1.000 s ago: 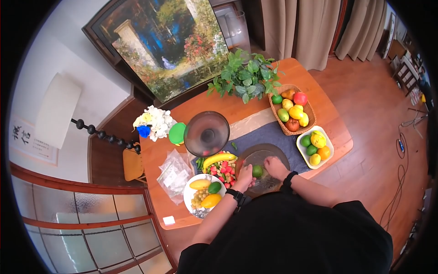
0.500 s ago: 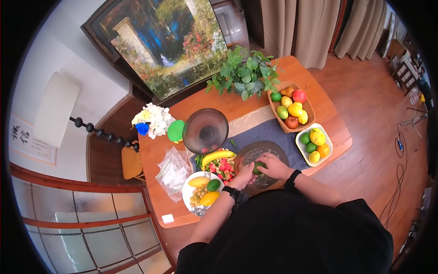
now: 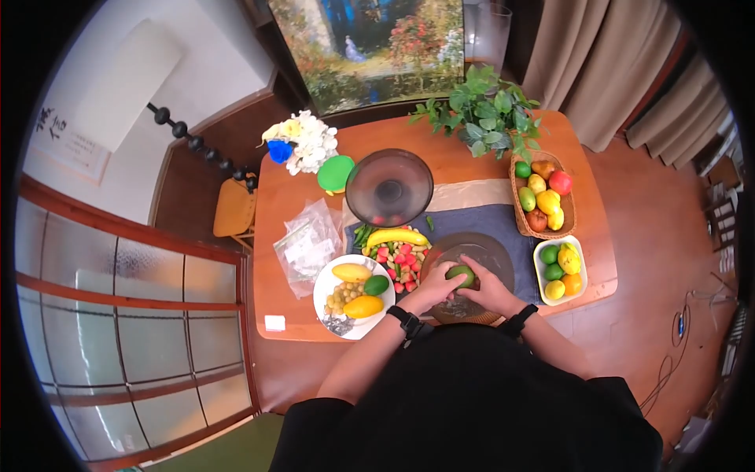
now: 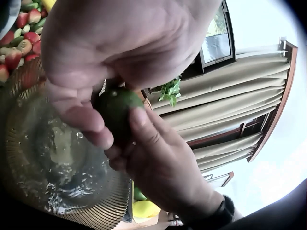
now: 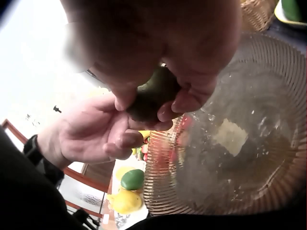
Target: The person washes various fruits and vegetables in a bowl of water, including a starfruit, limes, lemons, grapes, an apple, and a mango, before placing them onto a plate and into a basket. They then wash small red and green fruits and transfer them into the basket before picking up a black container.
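Observation:
Both hands hold one lime (image 3: 461,274), a small, round, dark green fruit, over a ribbed clear bowl (image 3: 504,263) of water. From the left side my left hand (image 3: 431,293) grips it, and my right hand (image 3: 491,294) has thumb and fingers about its other side. In the left wrist view the right thumb lies along the lime (image 4: 117,112), close to the left fingertips. The right wrist view has right fingertips pinching the lime (image 5: 154,95), with the left hand (image 5: 93,129) beneath. Rippled water and a bright reflection show inside the bowl (image 5: 165,191).
Left of the bowl lie a banana (image 3: 393,237) and a pile of red and green pieces, then a white plate (image 3: 324,303) of fruit. A dark glass dish (image 3: 389,169) stands behind. At right are a wicker basket (image 3: 572,214) and a cream tray (image 3: 543,293), both with fruit.
The right hand, apart from the lime a second ago, has come in and taken hold of it alongside the left hand. The head view has turned.

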`<state>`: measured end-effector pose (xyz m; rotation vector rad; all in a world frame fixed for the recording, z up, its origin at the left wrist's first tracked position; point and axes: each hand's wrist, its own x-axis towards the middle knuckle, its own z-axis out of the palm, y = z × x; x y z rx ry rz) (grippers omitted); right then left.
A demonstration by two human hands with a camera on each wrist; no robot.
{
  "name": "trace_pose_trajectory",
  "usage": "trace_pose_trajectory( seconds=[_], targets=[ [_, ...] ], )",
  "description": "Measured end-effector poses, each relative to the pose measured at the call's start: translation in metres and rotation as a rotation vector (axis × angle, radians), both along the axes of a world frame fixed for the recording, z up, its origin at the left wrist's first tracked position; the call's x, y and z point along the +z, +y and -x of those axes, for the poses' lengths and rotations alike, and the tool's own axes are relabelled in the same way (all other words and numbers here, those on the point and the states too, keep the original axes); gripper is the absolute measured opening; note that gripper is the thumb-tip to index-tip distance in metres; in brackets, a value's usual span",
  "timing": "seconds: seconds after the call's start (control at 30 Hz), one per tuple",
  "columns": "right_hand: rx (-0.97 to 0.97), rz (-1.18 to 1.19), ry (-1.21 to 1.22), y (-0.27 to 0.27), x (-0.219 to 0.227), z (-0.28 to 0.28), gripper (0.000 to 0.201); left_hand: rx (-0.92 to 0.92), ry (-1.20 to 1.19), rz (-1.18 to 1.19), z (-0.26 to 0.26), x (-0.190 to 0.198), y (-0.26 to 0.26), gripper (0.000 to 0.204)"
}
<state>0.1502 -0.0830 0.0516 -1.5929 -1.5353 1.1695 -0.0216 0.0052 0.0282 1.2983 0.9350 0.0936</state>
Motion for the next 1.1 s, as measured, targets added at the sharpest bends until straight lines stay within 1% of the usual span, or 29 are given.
trace_pose_trajectory(
  seconds=[0.03,0.1,0.13,0.17,0.2,0.23,0.27,0.33,0.37,0.43,0.47,0.53,0.6,0.67,0.7,0.77,0.8,0.87,0.9,0.93,1.0,1.07,1.1],
  targets=[
    [0.012,0.001,0.000,0.000,-0.002,0.000,0.067,0.012,0.000,0.001,0.006,0.004,0.000,0.045],
    [-0.104,0.091,0.097,-0.002,-0.012,-0.006,0.063,0.212,-0.055,-0.083,0.027,0.013,0.001,0.053],
    [-0.103,0.090,0.100,-0.003,-0.017,-0.011,0.063,0.212,-0.053,-0.083,0.043,0.000,0.004,0.053],
    [-0.107,0.041,0.040,-0.004,-0.022,-0.016,0.061,0.302,-0.028,-0.380,0.062,-0.024,0.008,0.053],
    [-0.111,-0.009,-0.018,-0.007,-0.026,-0.022,0.059,0.387,-0.002,-0.678,0.081,-0.036,0.013,0.053],
    [-0.132,-0.061,-0.039,-0.009,-0.029,-0.025,0.053,0.459,0.033,-0.642,0.100,-0.031,0.018,0.055],
    [-0.132,-0.059,-0.029,-0.012,-0.033,-0.029,0.053,0.531,0.073,-0.606,0.121,-0.025,0.022,0.056],
    [-0.219,0.024,0.026,-0.018,-0.043,-0.035,0.048,0.637,0.376,-0.879,0.160,-0.030,0.026,0.055],
    [-0.245,0.035,0.057,-0.020,-0.049,-0.036,0.047,0.636,0.385,-0.882,0.178,-0.034,0.029,0.055],
    [-0.253,0.040,0.050,-0.024,-0.055,-0.037,0.047,0.856,0.430,-0.713,0.208,-0.048,0.036,0.053],
    [-0.265,0.044,0.035,-0.026,-0.057,-0.036,0.047,0.857,0.432,-0.714,0.219,-0.054,0.037,0.053],
    [-0.244,0.048,0.008,-0.027,-0.056,-0.033,0.047,0.833,0.562,-0.814,0.236,-0.064,0.041,0.053],
    [-0.225,0.055,-0.019,-0.027,-0.054,-0.030,0.047,0.821,0.573,-0.826,0.246,-0.079,0.048,0.053],
    [-0.111,0.061,-0.114,-0.025,-0.051,-0.027,0.047,0.821,0.616,-0.760,0.248,-0.092,0.056,0.047],
    [-0.118,0.062,-0.117,-0.022,-0.049,-0.026,0.047,0.816,0.610,-0.760,0.250,-0.100,0.060,0.047],
    [0.083,0.172,-0.229,-0.017,-0.046,-0.020,0.047,0.748,0.641,-0.670,0.257,-0.112,0.067,0.043],
    [0.070,0.173,-0.233,-0.017,-0.049,-0.017,0.047,0.739,0.632,-0.671,0.261,-0.118,0.069,0.043],
    [0.171,-0.018,-0.401,-0.017,-0.058,-0.011,0.046,0.669,0.791,-0.709,0.268,-0.127,0.067,0.041],
    [0.174,0.058,-0.431,-0.013,-0.038,-0.006,0.045,0.648,0.760,-0.679,0.266,-0.119,0.064,0.044],
    [0.157,0.066,-0.433,-0.014,-0.042,-0.005,0.045,0.630,0.751,-0.681,0.272,-0.126,0.066,0.044],
    [0.116,0.003,-0.507,-0.014,-0.054,-0.003,0.043,0.608,0.714,-0.496,0.283,-0.133,0.067,0.071],
    [0.110,0.008,-0.501,-0.015,-0.059,-0.004,0.042,0.606,0.720,-0.489,0.286,-0.138,0.066,0.070],
    [0.192,0.143,-0.515,-0.015,-0.059,-0.004,0.040,0.594,0.716,-0.485,0.287,-0.137,0.067,0.070]
  ],
)
